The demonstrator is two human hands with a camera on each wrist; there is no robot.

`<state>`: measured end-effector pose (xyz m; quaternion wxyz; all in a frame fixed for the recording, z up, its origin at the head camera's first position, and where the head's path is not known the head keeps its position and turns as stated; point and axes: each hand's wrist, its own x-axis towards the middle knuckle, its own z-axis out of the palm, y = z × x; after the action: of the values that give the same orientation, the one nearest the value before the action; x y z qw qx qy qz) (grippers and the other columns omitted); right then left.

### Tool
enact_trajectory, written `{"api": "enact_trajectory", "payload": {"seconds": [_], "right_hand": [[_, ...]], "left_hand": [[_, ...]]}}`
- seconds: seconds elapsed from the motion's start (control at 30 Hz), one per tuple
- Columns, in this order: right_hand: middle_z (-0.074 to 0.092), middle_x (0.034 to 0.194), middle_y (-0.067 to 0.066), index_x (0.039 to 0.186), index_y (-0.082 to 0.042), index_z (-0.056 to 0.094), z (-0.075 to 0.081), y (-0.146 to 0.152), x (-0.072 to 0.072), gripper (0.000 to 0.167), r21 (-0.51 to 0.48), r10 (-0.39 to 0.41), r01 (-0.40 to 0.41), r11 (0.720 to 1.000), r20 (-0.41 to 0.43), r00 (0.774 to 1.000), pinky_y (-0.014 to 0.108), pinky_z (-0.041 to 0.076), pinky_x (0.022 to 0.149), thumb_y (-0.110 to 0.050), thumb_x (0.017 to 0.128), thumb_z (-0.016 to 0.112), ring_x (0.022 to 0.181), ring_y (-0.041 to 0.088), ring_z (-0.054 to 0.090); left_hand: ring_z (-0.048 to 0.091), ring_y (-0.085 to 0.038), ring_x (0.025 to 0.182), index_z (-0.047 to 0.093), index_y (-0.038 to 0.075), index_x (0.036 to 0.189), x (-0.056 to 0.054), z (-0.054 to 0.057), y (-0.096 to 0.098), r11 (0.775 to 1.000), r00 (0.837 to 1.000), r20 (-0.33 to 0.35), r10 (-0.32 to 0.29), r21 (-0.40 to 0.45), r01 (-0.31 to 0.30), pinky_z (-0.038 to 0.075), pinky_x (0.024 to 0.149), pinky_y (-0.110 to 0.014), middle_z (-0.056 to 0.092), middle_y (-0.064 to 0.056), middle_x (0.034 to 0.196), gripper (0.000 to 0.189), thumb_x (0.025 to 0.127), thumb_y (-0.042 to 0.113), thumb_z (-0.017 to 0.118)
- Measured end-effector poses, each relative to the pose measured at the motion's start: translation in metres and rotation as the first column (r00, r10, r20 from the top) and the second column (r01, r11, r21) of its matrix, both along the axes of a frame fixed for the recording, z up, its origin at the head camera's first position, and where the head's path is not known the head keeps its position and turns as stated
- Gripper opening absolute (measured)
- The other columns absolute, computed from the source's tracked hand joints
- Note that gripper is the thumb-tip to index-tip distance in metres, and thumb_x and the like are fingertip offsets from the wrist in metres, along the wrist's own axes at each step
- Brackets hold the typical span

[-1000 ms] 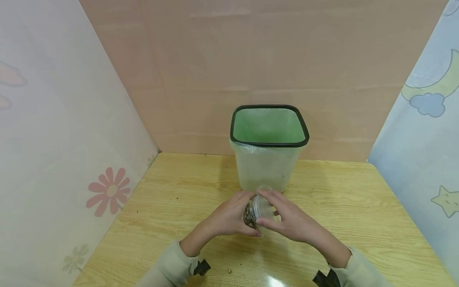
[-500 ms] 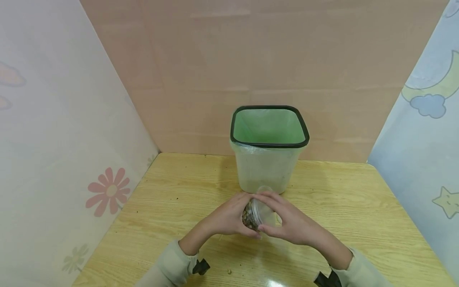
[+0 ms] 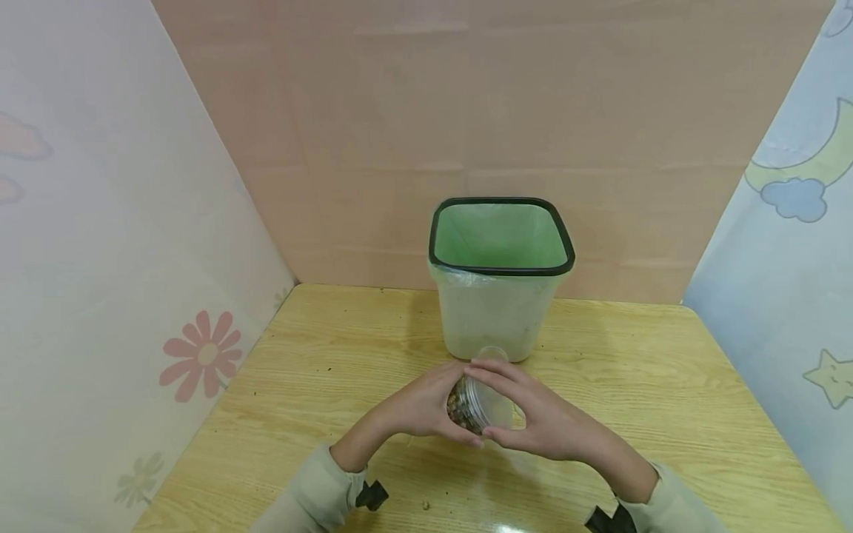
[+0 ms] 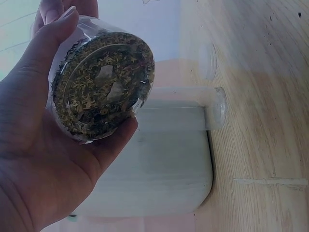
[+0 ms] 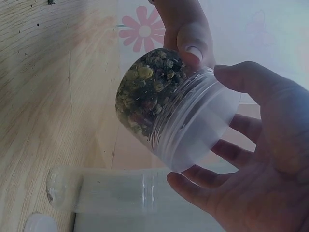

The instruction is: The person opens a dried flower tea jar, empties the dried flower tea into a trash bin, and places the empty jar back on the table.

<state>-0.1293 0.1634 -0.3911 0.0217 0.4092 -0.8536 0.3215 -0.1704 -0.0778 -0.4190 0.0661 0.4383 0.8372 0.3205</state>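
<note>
Between my hands is a clear plastic jar [image 3: 461, 407] of dried flower buds, tilted on its side above the table. My left hand [image 3: 426, 403] grips its body, with the thumb and fingers on opposite sides. A translucent screw lid [image 5: 205, 128] sits on the jar's mouth, facing right. My right hand [image 3: 546, 418] holds this lid by its edge, with the thumb on one side and the fingers curved round the other. Through the jar's bottom [image 4: 104, 87] in the left wrist view, small dark and yellowish pieces show packed together.
A pale green bin [image 3: 496, 314] with a black rim stands at the back of the wooden table [image 3: 346, 333]. In front of it stands a tall clear jar [image 5: 106, 190], with a loose round lid [image 5: 41, 223] on the table nearby. A small crumb [image 3: 426, 505] lies near the front.
The right hand's fingers have shifted left over the lid toward the left hand. The jar has turned slightly and dropped a little left, still in the left hand.
</note>
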Motion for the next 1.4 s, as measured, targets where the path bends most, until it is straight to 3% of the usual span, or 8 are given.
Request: {"api": "enact_trajectory", "payload": {"seconds": [0.2, 0.47, 0.7, 0.8, 1.03, 1.17, 1.4], "right_hand": [[0.037, 0.159, 0.005, 0.157, -0.018, 0.039, -0.001, 0.0, -0.001, 0.076, -0.004, -0.008, 0.008, 1.0, 0.012, 1.0, 0.053, 0.047, 0.104, -0.029, 0.092, 0.077, 0.142, 0.029, 0.042], [0.04, 0.156, 0.016, 0.155, -0.015, 0.038, -0.001, 0.001, -0.003, 0.072, -0.042, -0.136, 0.143, 0.989, 0.133, 0.982, 0.048, 0.056, 0.091, -0.038, 0.095, 0.071, 0.137, 0.038, 0.046], [0.046, 0.148, 0.02, 0.153, -0.009, 0.039, 0.0, 0.001, -0.005, 0.071, -0.056, -0.119, 0.135, 0.989, 0.228, 0.966, 0.038, 0.059, 0.083, -0.038, 0.096, 0.069, 0.115, 0.034, 0.061], [0.047, 0.146, 0.02, 0.153, -0.007, 0.039, -0.001, 0.001, -0.005, 0.07, -0.061, -0.092, 0.11, 0.992, 0.241, 0.966, 0.039, 0.059, 0.083, -0.038, 0.097, 0.068, 0.116, 0.034, 0.06], [0.048, 0.147, 0.009, 0.154, -0.014, 0.041, 0.002, 0.001, -0.006, 0.07, -0.03, -0.075, 0.08, 0.996, 0.152, 0.985, 0.04, 0.057, 0.088, -0.037, 0.095, 0.071, 0.127, 0.03, 0.054], [0.045, 0.153, 0.002, 0.155, -0.02, 0.041, 0.004, 0.002, -0.006, 0.072, -0.001, -0.046, 0.046, 0.999, 0.081, 0.996, 0.049, 0.052, 0.098, -0.032, 0.092, 0.076, 0.134, 0.027, 0.049], [0.039, 0.158, 0.001, 0.154, -0.021, 0.042, 0.002, 0.002, -0.001, 0.075, 0.008, 0.023, -0.023, 1.0, 0.025, 0.999, 0.049, 0.048, 0.104, -0.024, 0.089, 0.079, 0.14, 0.025, 0.045]], "left_hand": [[0.045, -0.011, 0.136, 0.033, 0.021, 0.156, 0.001, 0.0, 0.0, 1.0, 0.999, 0.023, 0.028, -0.014, -0.028, 0.042, 0.112, -0.037, 0.045, 0.006, 0.152, 0.102, 0.075, 0.053, 0.086], [0.053, -0.01, 0.116, 0.042, 0.014, 0.149, 0.003, 0.003, 0.004, 0.995, 0.995, 0.003, 0.099, -0.031, -0.099, 0.05, 0.095, -0.028, 0.057, 0.005, 0.132, 0.1, 0.071, 0.055, 0.088], [0.052, -0.011, 0.116, 0.043, 0.013, 0.147, 0.005, 0.004, 0.007, 0.99, 0.99, -0.06, 0.127, -0.053, -0.13, 0.05, 0.095, -0.028, 0.057, 0.003, 0.131, 0.1, 0.069, 0.052, 0.091], [0.052, -0.012, 0.118, 0.041, 0.015, 0.15, 0.005, 0.003, 0.007, 0.991, 0.99, -0.068, 0.121, -0.052, -0.125, 0.05, 0.096, -0.029, 0.056, 0.003, 0.133, 0.103, 0.068, 0.052, 0.091], [0.052, -0.011, 0.12, 0.037, 0.019, 0.153, 0.002, 0.006, 0.004, 0.995, 0.995, -0.023, 0.094, -0.034, -0.094, 0.049, 0.098, -0.03, 0.054, 0.005, 0.137, 0.106, 0.069, 0.054, 0.09], [0.05, -0.011, 0.125, 0.038, 0.019, 0.152, -0.001, 0.007, 0.001, 0.998, 0.998, 0.024, 0.058, -0.023, -0.058, 0.047, 0.104, -0.032, 0.053, 0.006, 0.14, 0.101, 0.072, 0.055, 0.088], [0.047, -0.009, 0.13, 0.035, 0.023, 0.155, -0.001, 0.004, -0.003, 1.0, 0.998, 0.06, 0.004, -0.008, -0.004, 0.042, 0.11, -0.034, 0.048, 0.008, 0.146, 0.099, 0.075, 0.052, 0.087]]}}
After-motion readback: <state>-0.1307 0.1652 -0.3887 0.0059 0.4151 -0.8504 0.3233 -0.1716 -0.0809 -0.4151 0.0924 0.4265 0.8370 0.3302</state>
